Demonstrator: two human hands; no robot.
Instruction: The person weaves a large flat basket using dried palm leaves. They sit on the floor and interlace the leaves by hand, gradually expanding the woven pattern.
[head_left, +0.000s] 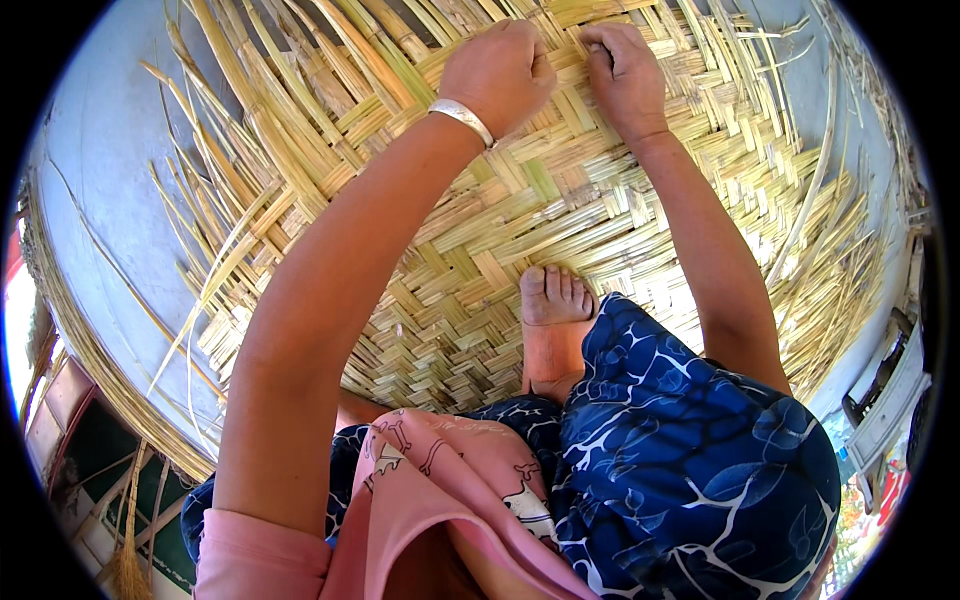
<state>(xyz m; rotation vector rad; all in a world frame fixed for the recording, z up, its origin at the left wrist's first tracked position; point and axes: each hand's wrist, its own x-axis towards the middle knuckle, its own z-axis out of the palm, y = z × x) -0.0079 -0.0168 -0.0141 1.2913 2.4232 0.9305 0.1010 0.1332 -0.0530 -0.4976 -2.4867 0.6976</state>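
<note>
A half-woven mat [490, 265] of flat, straw-coloured strips, reed or split cane, spreads beneath me, with a few greenish strips among the pale ones. My left hand [500, 75], a silver bangle at its wrist, is closed in a fist over the far part of the weave. Just right of it, a small gap away, my right hand [625, 80] curls its fingers and thumb together against the mat. Whatever either hand grips is hidden by the fingers. Long unwoven strips [265, 110] fan out to the left of my left hand.
My bare foot [557, 310] rests on the mat. Loose strip ends stick out at its right side. Bluish-grey floor [95, 250] surrounds the weave. A bundle of long stalks [110, 390] lies along the left, with a broom [128, 570] at lower left. Grey plastic furniture [885, 400] stands at right.
</note>
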